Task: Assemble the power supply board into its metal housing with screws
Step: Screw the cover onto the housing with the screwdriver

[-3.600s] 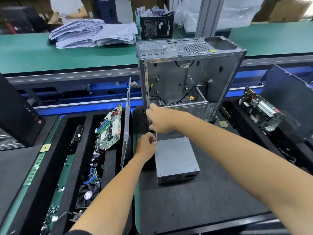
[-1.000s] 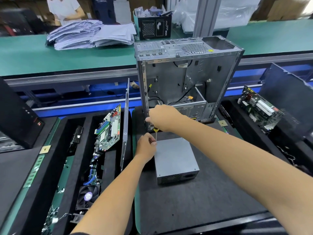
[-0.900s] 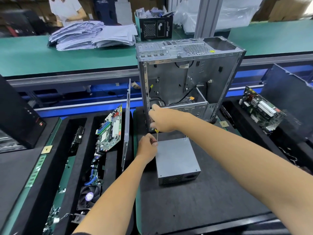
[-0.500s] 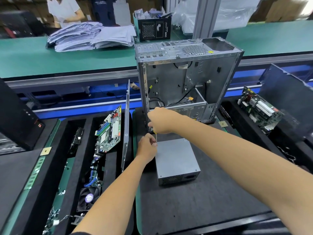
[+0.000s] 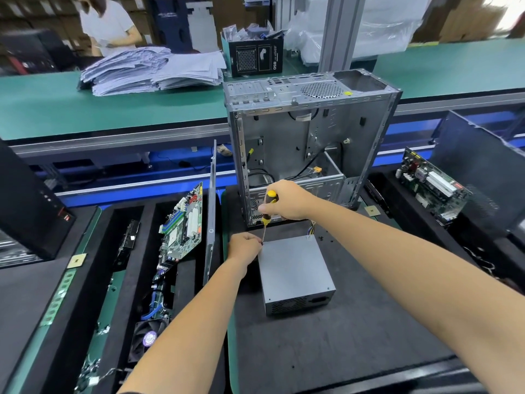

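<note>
A grey metal power supply housing (image 5: 295, 268) lies closed on the black mat in front of me. My right hand (image 5: 287, 203) grips a yellow and black screwdriver (image 5: 268, 207), held nearly upright, its tip at the housing's far left corner. My left hand (image 5: 244, 247) sits at that same corner with fingers curled beside the tip; what they pinch is too small to tell. A bundle of wires (image 5: 312, 224) leaves the housing's far edge.
An open silver computer case (image 5: 309, 132) stands upright just behind the housing. Left of the mat a side panel (image 5: 211, 211) and a motherboard (image 5: 184, 223) stand in foam slots, a fan (image 5: 147, 336) below. Another board (image 5: 429, 186) sits at right. A person stands far left behind the green bench.
My right hand has turned on the screwdriver, so its yellow and black handle now shows above my fist. My left hand stays at the housing's corner.
</note>
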